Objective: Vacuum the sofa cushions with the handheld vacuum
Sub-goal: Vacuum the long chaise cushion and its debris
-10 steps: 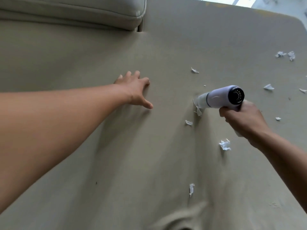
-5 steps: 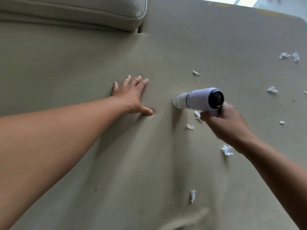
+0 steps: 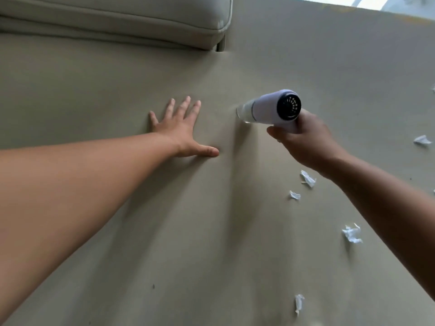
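Two bare forearms and hands of one person, seen from above. The bare left forearm [image 3: 82, 184] fills the left and lower left of the frame, wide at the edge and tapering to the wrist. The bare left hand [image 3: 179, 130] appears at centre, with short nails. The bare right forearm [image 3: 388, 212] spans the lower right. The bare right hand [image 3: 308, 144], right of centre, shows its back, slightly blurred.

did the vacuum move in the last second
Yes. The handheld vacuum went left across the seat cushion: the paper scrap that lay at its nozzle now lies behind it, by the right hand.
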